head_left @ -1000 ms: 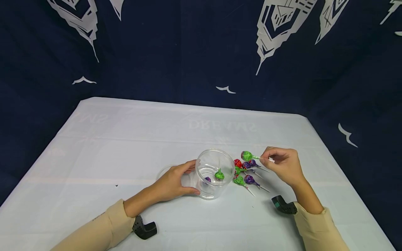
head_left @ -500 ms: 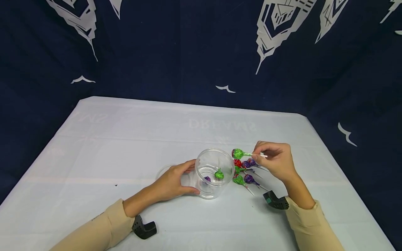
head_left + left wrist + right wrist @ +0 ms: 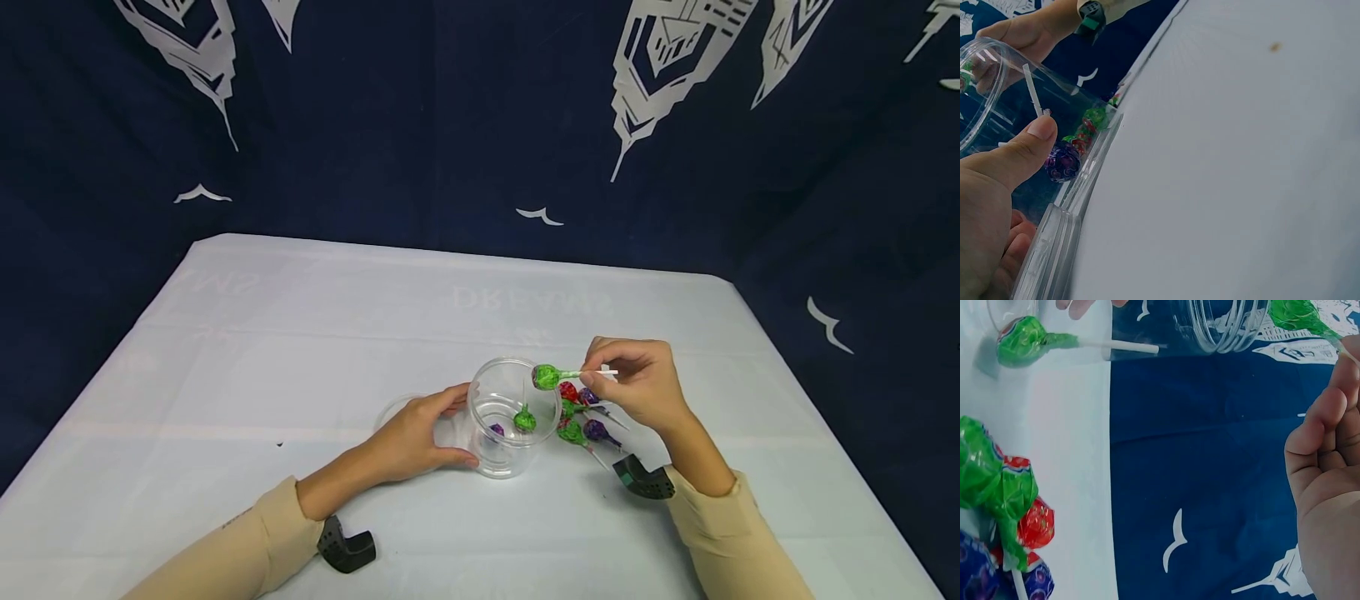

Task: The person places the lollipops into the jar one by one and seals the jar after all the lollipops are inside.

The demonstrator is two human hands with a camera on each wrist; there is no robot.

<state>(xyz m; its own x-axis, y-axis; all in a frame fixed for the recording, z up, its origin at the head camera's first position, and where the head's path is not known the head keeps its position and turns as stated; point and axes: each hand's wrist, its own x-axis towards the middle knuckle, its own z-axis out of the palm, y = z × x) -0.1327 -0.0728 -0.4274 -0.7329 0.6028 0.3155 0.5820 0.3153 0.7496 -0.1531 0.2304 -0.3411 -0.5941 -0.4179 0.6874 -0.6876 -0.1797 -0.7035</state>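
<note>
A clear jar (image 3: 513, 458) is stood upright on a white-covered table (image 3: 225, 375), somewhat closer to the right edge than to the left and well apart from the far edge. Its left side is gripped by the left hand (image 3: 405, 442), whose thumb and fingers are parted widely around the wall. A clear lid (image 3: 392, 406) is partly hidden by that hand, on the jar's left.

By the right hand (image 3: 637, 383), a green lollipop (image 3: 546, 377) is held by its stick, pinched between thumb and fingertips, with the other fingers curled in. Its head is pointed toward the table's left edge and is held just above the right side of the jar's mouth.

Inside the jar, a second green lollipop (image 3: 524, 419) is seen head down with its stick raised, and a purple lollipop (image 3: 497, 430) is seen at the bottom. Between the jar and the table's right edge, a pile of lollipops (image 3: 572, 432) in green, red and purple wrappers is spread just beside the jar. Beyond the far edge, a dark blue curtain (image 3: 375, 125) with white printed shapes is hung.
</note>
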